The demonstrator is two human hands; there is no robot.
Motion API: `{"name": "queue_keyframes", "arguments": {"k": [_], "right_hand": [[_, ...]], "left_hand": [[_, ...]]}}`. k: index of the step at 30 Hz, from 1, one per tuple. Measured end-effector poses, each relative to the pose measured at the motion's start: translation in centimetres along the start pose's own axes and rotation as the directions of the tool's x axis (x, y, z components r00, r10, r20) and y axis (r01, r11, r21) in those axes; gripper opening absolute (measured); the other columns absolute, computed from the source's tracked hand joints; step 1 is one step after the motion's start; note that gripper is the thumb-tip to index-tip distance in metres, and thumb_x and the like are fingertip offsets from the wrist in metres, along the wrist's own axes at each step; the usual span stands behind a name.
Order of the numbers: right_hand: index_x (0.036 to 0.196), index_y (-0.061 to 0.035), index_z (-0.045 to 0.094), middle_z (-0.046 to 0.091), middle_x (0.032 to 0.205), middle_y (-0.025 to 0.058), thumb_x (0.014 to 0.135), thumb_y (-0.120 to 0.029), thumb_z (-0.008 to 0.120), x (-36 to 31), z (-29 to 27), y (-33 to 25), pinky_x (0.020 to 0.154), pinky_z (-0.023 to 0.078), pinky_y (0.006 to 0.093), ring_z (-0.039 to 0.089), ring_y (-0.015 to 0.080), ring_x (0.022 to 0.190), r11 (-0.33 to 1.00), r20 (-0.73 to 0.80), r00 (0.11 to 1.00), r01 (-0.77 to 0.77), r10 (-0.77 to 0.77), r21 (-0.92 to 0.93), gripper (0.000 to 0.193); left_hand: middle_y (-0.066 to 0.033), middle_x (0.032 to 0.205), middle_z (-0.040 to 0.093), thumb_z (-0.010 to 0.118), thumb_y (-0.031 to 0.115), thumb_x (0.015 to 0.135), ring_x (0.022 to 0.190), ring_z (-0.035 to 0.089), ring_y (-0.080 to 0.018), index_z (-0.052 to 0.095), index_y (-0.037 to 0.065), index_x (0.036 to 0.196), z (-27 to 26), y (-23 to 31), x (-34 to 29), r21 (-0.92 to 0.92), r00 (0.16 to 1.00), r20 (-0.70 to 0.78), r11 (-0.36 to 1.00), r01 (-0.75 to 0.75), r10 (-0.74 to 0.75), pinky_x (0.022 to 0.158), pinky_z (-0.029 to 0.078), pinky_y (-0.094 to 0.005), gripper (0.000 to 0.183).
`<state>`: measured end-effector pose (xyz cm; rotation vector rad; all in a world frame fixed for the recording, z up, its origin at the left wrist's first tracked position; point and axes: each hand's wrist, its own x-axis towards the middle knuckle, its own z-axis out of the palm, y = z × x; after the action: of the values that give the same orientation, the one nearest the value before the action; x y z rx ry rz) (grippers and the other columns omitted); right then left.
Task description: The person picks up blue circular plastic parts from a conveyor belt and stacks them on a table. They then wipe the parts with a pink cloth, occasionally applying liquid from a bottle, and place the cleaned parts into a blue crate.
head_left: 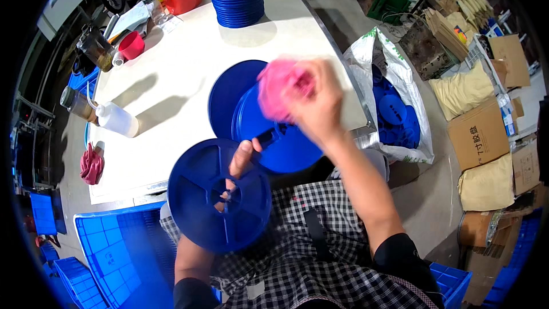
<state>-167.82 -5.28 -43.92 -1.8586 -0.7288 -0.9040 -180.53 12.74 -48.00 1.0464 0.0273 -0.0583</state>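
Note:
My left hand is closed on a dark blue plastic reel disc with spokes and a round centre opening. Its fingers show partly through that opening and past the disc's rim; the palm is hidden behind. Close to the fingertips are more blue discs, overlapping at the table's front edge, and whether the fingers touch them I cannot tell. Above these, my right hand grips a bunched pink cloth, both blurred by motion.
A tall stack of blue discs stands at the white table's back. Left are a squeeze bottle, a red cup and another cloth. A white sack of blue discs stands right; a blue crate sits lower left.

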Motion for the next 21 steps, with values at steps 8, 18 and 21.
{"name": "queue_keyframes", "arguments": {"k": [8,18,21], "right_hand": [[0.101,-0.005,0.063,0.068,0.094,0.007,0.085,-0.004,0.071,0.2,-5.3,6.9,0.082,0.055,0.0315,0.066,0.016,0.087,0.904,-0.158,0.899,-0.422,0.408,-0.069,0.019],[0.127,0.0041,0.059,0.063,0.129,0.0227,0.089,-0.037,0.067,-0.9,-7.8,4.6,0.08,0.055,0.028,0.067,0.0203,0.091,0.111,0.63,0.684,-0.705,0.367,0.7,0.056],[0.126,0.0058,0.06,0.064,0.127,0.0237,0.076,-0.028,0.072,-1.5,-8.1,4.8,0.075,0.053,0.0256,0.065,0.0165,0.084,0.213,0.591,0.716,-0.685,0.371,0.696,0.062]], "left_hand": [[-0.004,0.102,0.066,0.065,0.033,0.1,0.096,0.064,-0.0135,0.06,0.012,0.111,-1.9,0.2,0.7,-0.156,0.997,-0.074,0.987,-0.031,0.02,0.079,0.054,-0.0275,0.024],[-0.0029,0.101,0.065,0.067,0.032,0.098,0.091,0.065,-0.0124,0.06,0.012,0.114,-2.8,1.3,0.9,-0.236,0.993,-0.114,0.97,-0.055,0.029,0.074,0.054,-0.0259,0.026],[-0.0025,0.1,0.065,0.067,0.032,0.098,0.089,0.065,-0.012,0.06,0.012,0.114,-2.1,1.1,1.5,-0.259,0.996,-0.085,0.965,-0.033,0.011,0.072,0.054,-0.0254,0.026]]}}
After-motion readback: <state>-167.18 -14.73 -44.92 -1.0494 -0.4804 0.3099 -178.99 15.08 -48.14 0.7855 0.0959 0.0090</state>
